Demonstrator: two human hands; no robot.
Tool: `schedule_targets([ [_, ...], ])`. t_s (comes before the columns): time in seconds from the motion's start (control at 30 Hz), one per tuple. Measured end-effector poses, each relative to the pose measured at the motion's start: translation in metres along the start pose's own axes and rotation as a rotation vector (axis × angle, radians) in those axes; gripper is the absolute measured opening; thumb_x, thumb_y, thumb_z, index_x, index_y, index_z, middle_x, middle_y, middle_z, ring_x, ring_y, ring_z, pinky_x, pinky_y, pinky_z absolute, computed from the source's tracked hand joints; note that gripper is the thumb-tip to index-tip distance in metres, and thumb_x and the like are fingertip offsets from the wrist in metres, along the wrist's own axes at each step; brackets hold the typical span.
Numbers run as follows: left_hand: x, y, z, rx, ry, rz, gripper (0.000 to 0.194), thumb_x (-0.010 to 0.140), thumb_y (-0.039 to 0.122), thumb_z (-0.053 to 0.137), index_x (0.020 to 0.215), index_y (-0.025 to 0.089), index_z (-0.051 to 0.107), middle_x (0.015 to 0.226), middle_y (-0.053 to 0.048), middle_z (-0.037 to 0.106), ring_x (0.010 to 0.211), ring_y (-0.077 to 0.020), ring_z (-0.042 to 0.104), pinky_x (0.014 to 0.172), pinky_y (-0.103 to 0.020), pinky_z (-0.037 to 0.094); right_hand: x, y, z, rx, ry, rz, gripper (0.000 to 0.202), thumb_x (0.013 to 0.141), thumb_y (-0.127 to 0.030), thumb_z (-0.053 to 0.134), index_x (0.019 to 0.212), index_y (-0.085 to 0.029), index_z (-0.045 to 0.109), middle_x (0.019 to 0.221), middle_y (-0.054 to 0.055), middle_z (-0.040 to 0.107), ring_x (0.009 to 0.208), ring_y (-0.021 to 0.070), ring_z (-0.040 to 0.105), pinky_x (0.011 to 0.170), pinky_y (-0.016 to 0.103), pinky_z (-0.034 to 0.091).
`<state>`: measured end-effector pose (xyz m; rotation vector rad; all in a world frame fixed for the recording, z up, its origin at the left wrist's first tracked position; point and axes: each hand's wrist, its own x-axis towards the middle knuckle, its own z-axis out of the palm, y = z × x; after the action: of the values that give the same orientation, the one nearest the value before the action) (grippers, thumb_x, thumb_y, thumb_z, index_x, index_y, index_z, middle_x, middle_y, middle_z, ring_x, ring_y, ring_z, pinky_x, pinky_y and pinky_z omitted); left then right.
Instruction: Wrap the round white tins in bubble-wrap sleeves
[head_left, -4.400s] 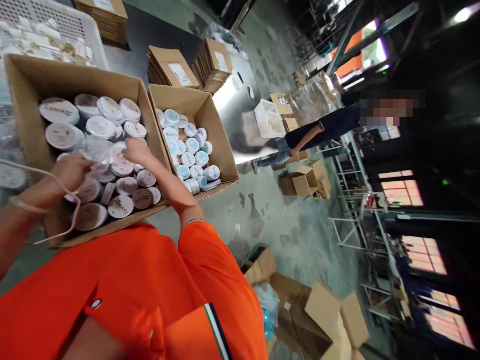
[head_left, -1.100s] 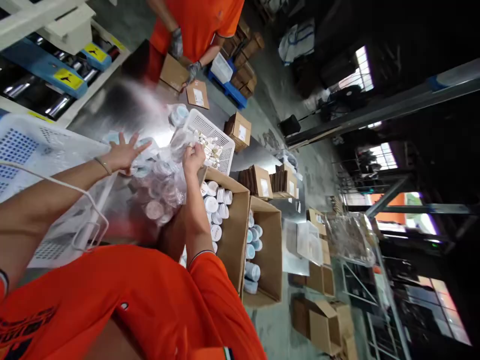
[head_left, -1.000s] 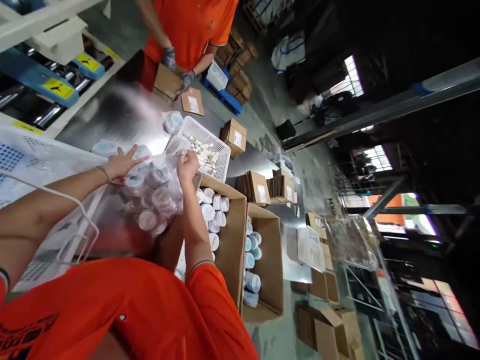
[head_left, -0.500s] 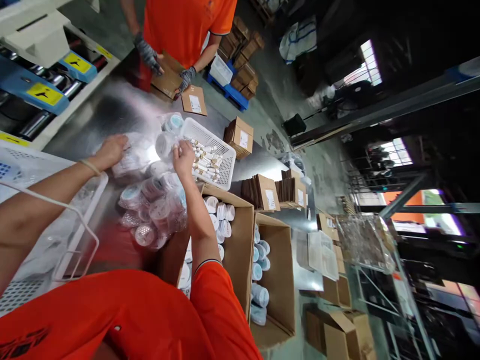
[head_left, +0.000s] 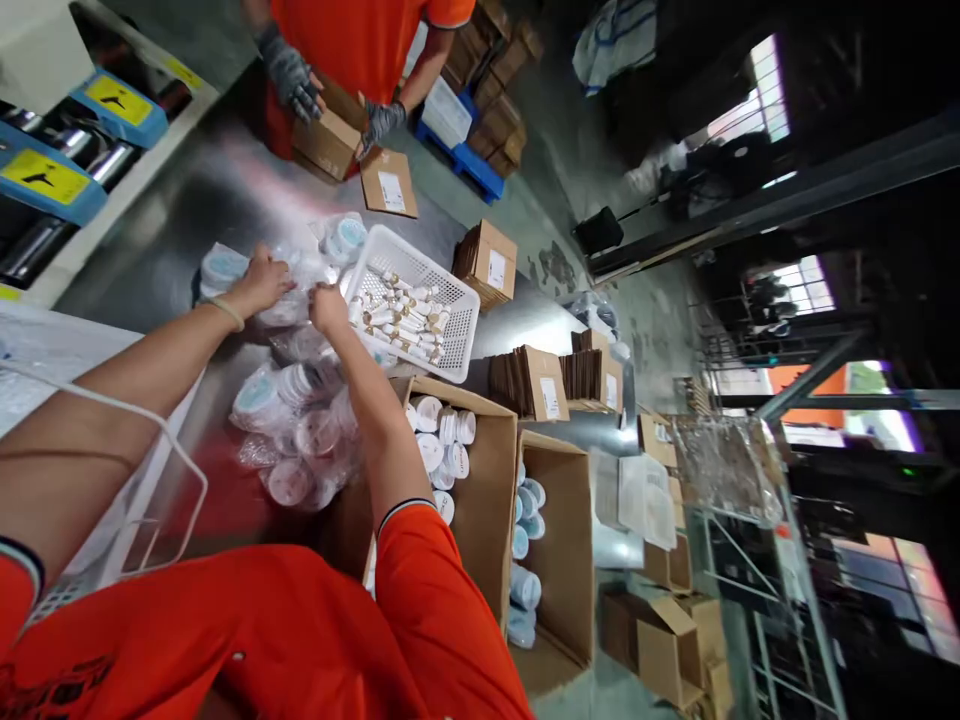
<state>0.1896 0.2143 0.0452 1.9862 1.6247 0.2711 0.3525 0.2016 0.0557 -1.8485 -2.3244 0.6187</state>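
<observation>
Clear plastic wrap (head_left: 294,280) with a round item inside lies between my two hands. My left hand (head_left: 261,282) is closed on the wrap from the left. At its right edge, beside the white basket, my right hand (head_left: 328,308) has its fingers pinched on the same wrap. Wrapped round jars (head_left: 223,265) sit just left of my left hand, and another (head_left: 346,236) is beyond my hands. Nearer my body is a pile of wrapped jars (head_left: 296,430). The white basket (head_left: 457,335) holds small white items with gold-coloured parts (head_left: 409,315).
Open cartons (head_left: 480,500) (head_left: 559,540) with lidded jars stand right of my right arm. Flat cardboard stacks (head_left: 491,262) (head_left: 544,385) line the table (head_left: 180,200). Across it, a person's gloved hands (head_left: 289,75) hold a small box (head_left: 330,140). A white cable (head_left: 97,393) crosses my left forearm.
My left hand has moved right and my right hand slightly left, so they are closer together. Wrapped jars now show left of my left hand. The other person's cardboard has become a box shape.
</observation>
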Motion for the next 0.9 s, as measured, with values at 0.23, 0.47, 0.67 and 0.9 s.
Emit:
schedule_targets([
  [0.23, -0.032, 0.015, -0.027, -0.039, -0.004, 0.002, 0.064, 0.108, 0.038, 0.067, 0.156, 0.0, 0.051, 0.164, -0.024, 0.022, 0.151, -0.037, 0.029, 0.122, -0.068, 0.031, -0.043, 0.036, -0.085, 0.164, -0.037, -0.01, 0.052, 0.085, -0.01, 0.075, 0.137, -0.01, 0.071, 0.142, 0.01, 0.07, 0.133, 0.0215, 0.066, 0.117, 0.036, 0.051],
  [0.47, -0.148, 0.058, 0.025, -0.002, -0.34, 0.389, 0.104, 0.074, 0.017, 0.095, 0.165, 0.013, 0.045, 0.156, -0.019, 0.045, 0.143, -0.0343, 0.046, 0.122, -0.053, 0.043, -0.222, -0.008, -0.121, -0.089, -0.449, 0.103, 0.13, 0.072, -0.027, 0.1, 0.175, -0.009, 0.023, 0.17, 0.027, 0.039, 0.15, 0.0408, 0.052, 0.121, 0.051, 0.051],
  [0.67, -0.209, 0.05, 0.082, 0.14, -0.411, 0.148, 0.103, 0.083, 0.012, 0.088, 0.172, 0.02, 0.037, 0.176, -0.028, 0.004, 0.157, -0.0614, 0.007, 0.105, -0.086, 0.037, -0.286, -0.047, -0.032, -0.447, -0.309, 0.335, 0.09, 0.098, -0.019, 0.07, 0.176, -0.012, 0.025, 0.167, 0.033, 0.04, 0.144, 0.0402, 0.056, 0.113, 0.052, 0.055],
  [0.9, -0.208, 0.035, 0.098, 0.135, -0.335, 0.191, 0.05, 0.104, 0.009, 0.052, 0.153, 0.014, 0.061, 0.179, -0.022, 0.004, 0.159, -0.0557, 0.012, 0.109, -0.083, 0.037, -0.229, -0.006, -0.091, -0.201, -0.134, 0.236, 0.049, 0.091, -0.001, 0.047, 0.128, -0.01, 0.078, 0.12, 0.017, 0.077, 0.117, 0.0285, 0.071, 0.106, 0.037, 0.056],
])
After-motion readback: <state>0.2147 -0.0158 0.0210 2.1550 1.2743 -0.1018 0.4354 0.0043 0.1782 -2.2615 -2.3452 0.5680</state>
